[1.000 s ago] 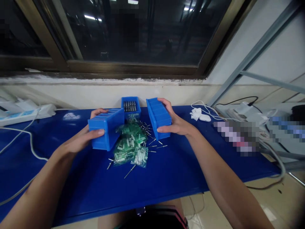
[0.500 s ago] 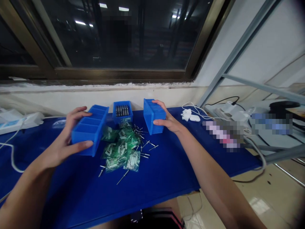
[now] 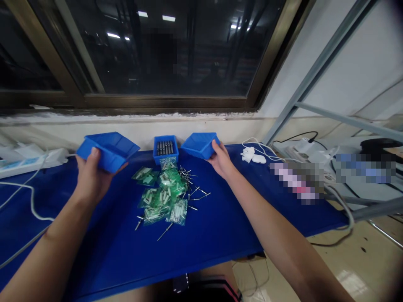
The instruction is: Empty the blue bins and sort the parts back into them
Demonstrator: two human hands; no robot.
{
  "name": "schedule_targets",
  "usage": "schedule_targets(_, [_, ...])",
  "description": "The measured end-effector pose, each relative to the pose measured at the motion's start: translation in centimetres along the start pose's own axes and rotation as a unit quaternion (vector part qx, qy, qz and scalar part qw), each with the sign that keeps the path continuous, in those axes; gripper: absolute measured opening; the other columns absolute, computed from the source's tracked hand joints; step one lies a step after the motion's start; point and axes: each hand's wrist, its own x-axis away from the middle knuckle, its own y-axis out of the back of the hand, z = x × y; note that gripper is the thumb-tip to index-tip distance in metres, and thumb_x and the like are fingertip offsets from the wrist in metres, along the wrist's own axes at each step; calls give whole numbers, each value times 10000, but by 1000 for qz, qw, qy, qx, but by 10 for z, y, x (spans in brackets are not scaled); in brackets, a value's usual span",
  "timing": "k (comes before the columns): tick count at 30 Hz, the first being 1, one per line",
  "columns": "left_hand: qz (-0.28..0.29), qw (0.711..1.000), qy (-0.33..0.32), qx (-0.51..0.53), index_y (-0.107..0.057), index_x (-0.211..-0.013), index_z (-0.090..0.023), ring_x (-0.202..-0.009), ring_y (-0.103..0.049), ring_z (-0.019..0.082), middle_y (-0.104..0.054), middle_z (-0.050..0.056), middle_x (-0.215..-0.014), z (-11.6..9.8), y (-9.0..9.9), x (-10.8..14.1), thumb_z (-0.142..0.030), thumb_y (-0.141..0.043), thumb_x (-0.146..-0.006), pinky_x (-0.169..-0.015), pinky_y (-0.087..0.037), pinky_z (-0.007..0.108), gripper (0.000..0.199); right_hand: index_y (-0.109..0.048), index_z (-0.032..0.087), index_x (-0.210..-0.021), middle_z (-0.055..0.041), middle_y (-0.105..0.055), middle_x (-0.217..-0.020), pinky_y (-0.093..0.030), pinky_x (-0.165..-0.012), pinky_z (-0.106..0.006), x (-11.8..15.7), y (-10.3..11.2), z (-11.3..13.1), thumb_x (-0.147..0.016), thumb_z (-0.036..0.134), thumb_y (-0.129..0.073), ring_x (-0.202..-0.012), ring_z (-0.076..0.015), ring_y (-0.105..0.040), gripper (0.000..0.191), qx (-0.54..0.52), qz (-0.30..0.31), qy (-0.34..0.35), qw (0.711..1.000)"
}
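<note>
My left hand (image 3: 93, 176) grips a blue plastic bin (image 3: 108, 147), tilted and raised over the left of the table. On the right, my right hand (image 3: 221, 158) is closed on a second blue bin (image 3: 199, 144), also tipped, with its fingers partly hidden behind it. Between them a third blue bin (image 3: 165, 158) stands against the wall, holding several dark grey cylindrical pieces (image 3: 165, 147). In front of it lies a heap of clear green-tinted bags (image 3: 163, 195) with small white pieces inside. Loose pop rivets (image 3: 193, 193) are scattered around the heap.
A blue cover lies over the table (image 3: 214, 226). White power strips (image 3: 34, 163) and cables sit at the far left. To the right are a white earphone case (image 3: 258, 159), crumpled tissue (image 3: 247, 153), and a grey metal frame (image 3: 317, 63). A window is behind.
Both bins have been turned over in my hands, from underside or side showing to their openings facing up at a tilt. The left bin has moved up and away from the bags.
</note>
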Motion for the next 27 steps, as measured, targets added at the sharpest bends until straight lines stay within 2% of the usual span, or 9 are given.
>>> schedule_targets(3, [-39, 998, 45, 6, -361, -1386, -361, -1490, -540, 308, -368, 35, -1743, 18, 2, -7, -658, -686, -980, -945, -671, 487, 599, -513, 326, -1199, -87, -706, -1349, -640, -915, -523, -3, 2, -9, -723, 726, -827, -1157, -303, -742, 697, 0, -39, 15, 999])
schedule_targets(5, [-55, 991, 65, -104, -347, -1414, -307, -1457, -575, 343, -434, 106, -1703, 28, 7, -12, -705, -588, -1010, -1052, -611, 582, 616, -547, 307, -1168, -69, -705, -1282, -654, -904, -474, -4, 3, -12, -704, 697, -863, -1151, -280, -730, 684, 21, -46, 22, 998])
schedule_targets(9, [-29, 903, 90, -419, -595, -1305, -198, -1510, -464, 545, -629, 223, -1502, 43, 18, -19, -784, -650, -912, -1219, -260, 831, 708, -632, 261, -1091, -57, -678, -1230, -661, -805, -363, -8, 9, -19, -643, 598, -912, -1040, -221, -722, 627, 125, -66, 15, 990])
schedule_targets(12, [23, 838, 78, -540, -671, -1346, -238, -1445, -534, 565, -699, 237, -1411, 50, 22, -20, -754, -581, -938, -1142, -339, 848, 664, -644, 241, -1098, -85, -690, -1197, -654, -771, -439, -8, 10, -24, -631, 559, -901, -918, -234, -714, 621, 173, -78, 11, 982])
schedule_targets(15, [33, 841, 73, -536, -591, -1516, -269, -1409, -584, 543, -706, 232, -1411, 55, 20, -18, -697, -536, -977, -1120, -398, 808, 690, -664, 235, -1108, -115, -697, -1235, -596, -997, -572, 0, 3, -18, -697, 490, -851, -1081, -304, -678, 519, 237, -100, 64, 964])
schedule_targets(19, [38, 860, 32, -507, -373, -1692, -260, -1427, -593, 471, -624, 217, -1534, 57, 16, -13, -600, -525, -990, -1156, -449, 709, 795, -737, 246, -1222, -132, -693, -1374, -418, -1184, -647, 10, -28, 6, -914, 343, -663, -1361, -373, -549, 331, 494, -45, 253, 831])
schedule_targets(23, [50, 872, -42, -485, -426, -1647, -198, -1473, -532, 441, -539, 231, -1552, 53, 13, -3, -643, -536, -968, -1204, -458, 619, 819, -723, 299, -1408, -137, -577, -1610, -266, -1205, -784, -2, -67, 20, -907, 253, -694, -1587, -490, -325, 504, 678, 173, 239, 673])
schedule_targets(25, [28, 869, -69, -488, -502, -1544, -148, -1457, -516, 464, -532, 251, -1479, 49, 14, 3, -698, -562, -943, -1212, -443, 622, 817, -742, 286, -1387, -152, -614, -1571, -191, -1221, -822, -11, -81, 19, -932, 275, -698, -1635, -517, -237, 457, 710, 230, 198, 635])
schedule_targets(27, [3, 873, -75, -482, -544, -1411, -143, -1352, -579, 464, -586, 228, -1327, 45, 14, 9, -754, -568, -928, -1174, -470, 618, 779, -777, 266, -1284, -144, -740, -1383, -162, -1227, -835, -17, -88, 14, -960, 284, -684, -1639, -506, -260, 338, 713, 243, 169, 636])
